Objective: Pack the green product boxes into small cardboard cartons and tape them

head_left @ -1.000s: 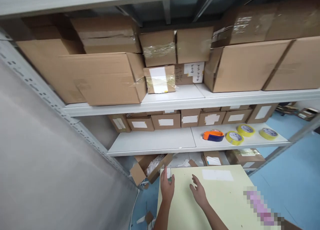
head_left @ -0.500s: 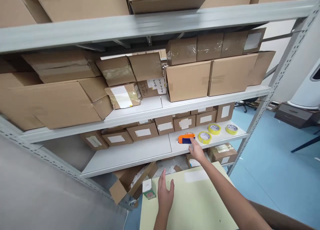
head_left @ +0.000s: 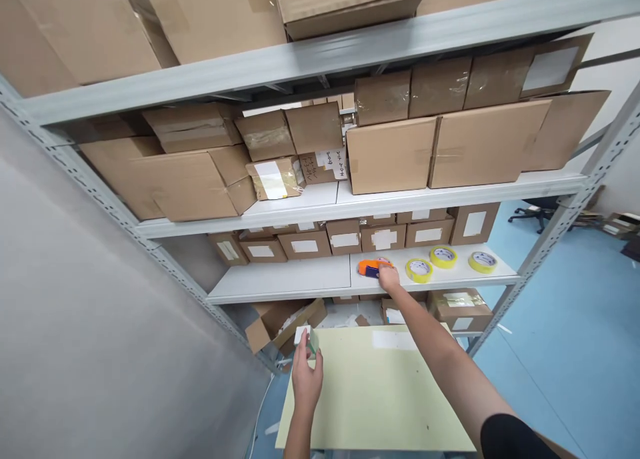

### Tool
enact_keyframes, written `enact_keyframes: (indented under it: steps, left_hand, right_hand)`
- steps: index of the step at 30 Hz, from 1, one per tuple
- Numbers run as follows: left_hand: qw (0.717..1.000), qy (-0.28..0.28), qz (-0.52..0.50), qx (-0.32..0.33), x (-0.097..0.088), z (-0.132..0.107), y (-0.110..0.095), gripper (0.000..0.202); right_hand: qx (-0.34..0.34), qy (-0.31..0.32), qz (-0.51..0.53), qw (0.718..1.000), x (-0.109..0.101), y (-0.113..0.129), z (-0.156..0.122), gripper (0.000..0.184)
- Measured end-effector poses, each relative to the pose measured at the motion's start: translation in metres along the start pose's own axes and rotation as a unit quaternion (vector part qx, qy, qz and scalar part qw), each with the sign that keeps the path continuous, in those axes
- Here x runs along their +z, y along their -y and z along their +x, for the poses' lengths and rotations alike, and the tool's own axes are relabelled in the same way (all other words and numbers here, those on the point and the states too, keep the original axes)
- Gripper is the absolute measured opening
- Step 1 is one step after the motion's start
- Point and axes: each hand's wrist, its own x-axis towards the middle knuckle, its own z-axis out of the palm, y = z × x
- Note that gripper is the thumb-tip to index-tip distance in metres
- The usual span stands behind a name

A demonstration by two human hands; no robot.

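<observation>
My right hand [head_left: 389, 277] is closed around the end of an orange and dark blue tape dispenser [head_left: 370, 268], which rests on the white shelf. Part of its handle is hidden by my fingers. My left hand [head_left: 307, 372] is at the far left corner of the pale yellow tabletop [head_left: 370, 386], fingers and thumb apart. Just beyond its fingertips stands a small white and green box [head_left: 313, 340], partly covered by the hand; whether they touch, I cannot tell. Three rolls of yellow tape [head_left: 419, 270] lie on the shelf to the right of the dispenser.
Grey metal shelving [head_left: 295, 217] spans the view, loaded with cardboard boxes [head_left: 391, 154] above and labelled boxes [head_left: 305, 244] behind the dispenser. An open carton [head_left: 280, 322] lies below, left of the tabletop. A wall [head_left: 125, 312] runs along the left; blue floor [head_left: 560, 326] shows at right.
My right hand has closed on the tape dispenser it was reaching for. My left hand has moved over to the small box. The view has shifted, bringing more of the left shelf post into sight.
</observation>
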Motion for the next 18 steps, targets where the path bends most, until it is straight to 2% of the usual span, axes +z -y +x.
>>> enact_keyframes:
  steps: [4, 10, 14, 18]
  left_hand:
    - [1.0, -0.012, -0.003, 0.028, 0.001, 0.0, -0.009, 0.063]
    - [0.998, -0.048, -0.03, 0.041, 0.01, 0.011, -0.036, 0.064]
    - [0.998, -0.04, -0.048, 0.031, 0.02, 0.013, -0.05, 0.065]
    - [0.998, -0.027, -0.056, 0.026, 0.033, 0.004, -0.054, 0.065]
  right_hand:
    - [-0.067, -0.048, 0.023, 0.996, -0.008, 0.018, -0.028, 0.034]
    - [-0.171, -0.115, 0.052, 0.977, -0.012, 0.027, -0.095, 0.025]
    - [-0.176, -0.107, 0.057, 0.977, 0.008, 0.01, -0.151, 0.021]
    - [-0.118, -0.056, 0.062, 0.99, 0.045, -0.024, -0.212, 0.017]
